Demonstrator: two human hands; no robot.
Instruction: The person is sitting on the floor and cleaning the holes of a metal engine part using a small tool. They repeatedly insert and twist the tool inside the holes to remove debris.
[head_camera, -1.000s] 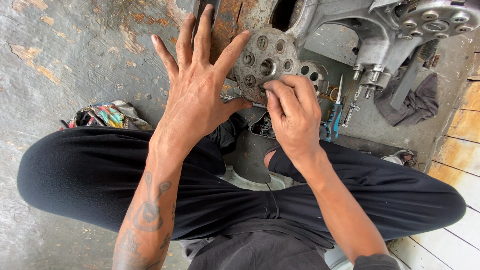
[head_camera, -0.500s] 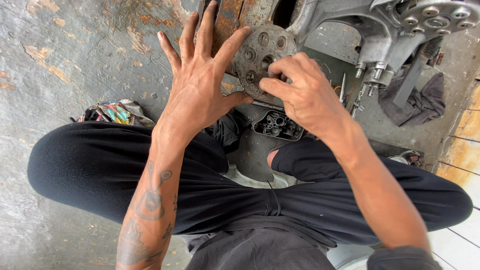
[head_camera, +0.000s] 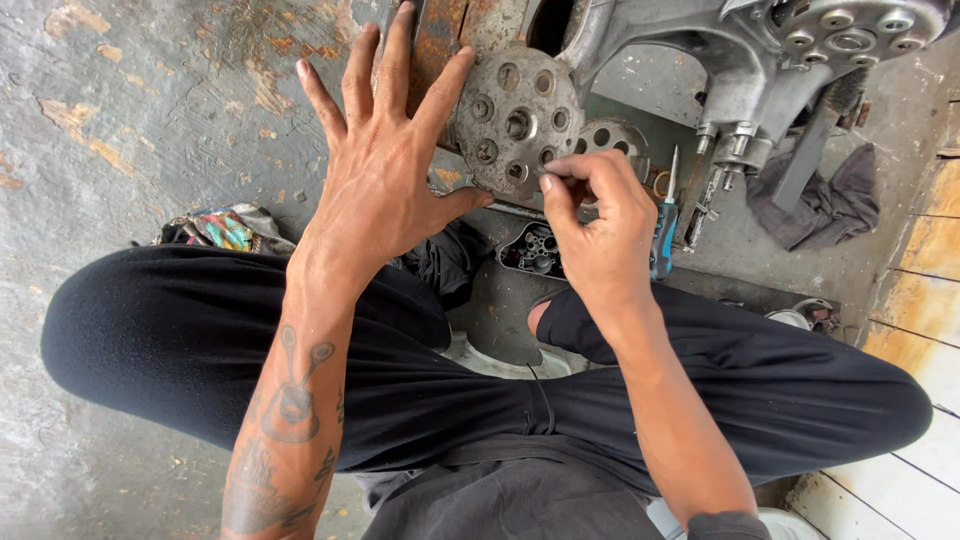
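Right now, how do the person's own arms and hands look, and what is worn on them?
Both forearms are bare, with no sleeves, gloves, rings or watch in view. The left forearm carries dark tattoos: one figure with round shapes on thin stems, and more patterns below it toward the elbow. The left hand and the right hand are bare, with short nails. The right forearm shows no markings.

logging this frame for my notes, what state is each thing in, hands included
left hand: open, fingers spread, thumb against the disc
right hand: fingertips pinched at the disc's lower edge; what they hold cannot be told
round metal disc: upright, rusty, full of holes
blue-handled screwdriver: lying unheld beside the right hand
dark rag: crumpled on the floor
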